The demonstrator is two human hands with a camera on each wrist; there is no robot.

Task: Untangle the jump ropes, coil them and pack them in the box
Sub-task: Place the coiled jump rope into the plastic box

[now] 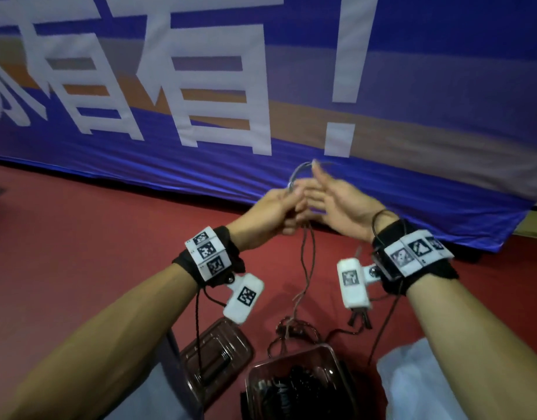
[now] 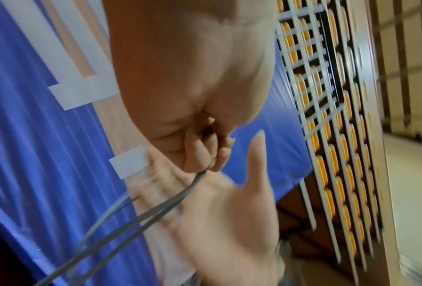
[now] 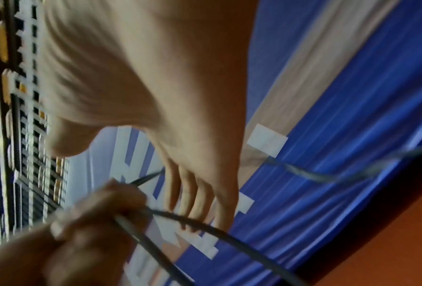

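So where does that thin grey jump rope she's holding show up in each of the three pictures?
Head: thin grey jump rope loops above the left hand, centre.
Left wrist: strands run from the curled fingers to lower left.
Right wrist: crosses the lower middle.
Shared landmark: blue banner with white lettering.

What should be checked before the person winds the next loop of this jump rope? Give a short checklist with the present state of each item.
1. Left hand grips the rope: ok, fingers curled round the strands.
2. Right hand free to guide the next loop: ok, fingers straight, holding nothing.
3. A loop is formed above the hands: ok, though blurred.
4. Hanging strands free of knots: not ok, they run down into a tangle on the floor.
5. Box open for packing: ok, with dark coils already inside; its lid lies beside it.
6. Rope handles located: cannot tell.
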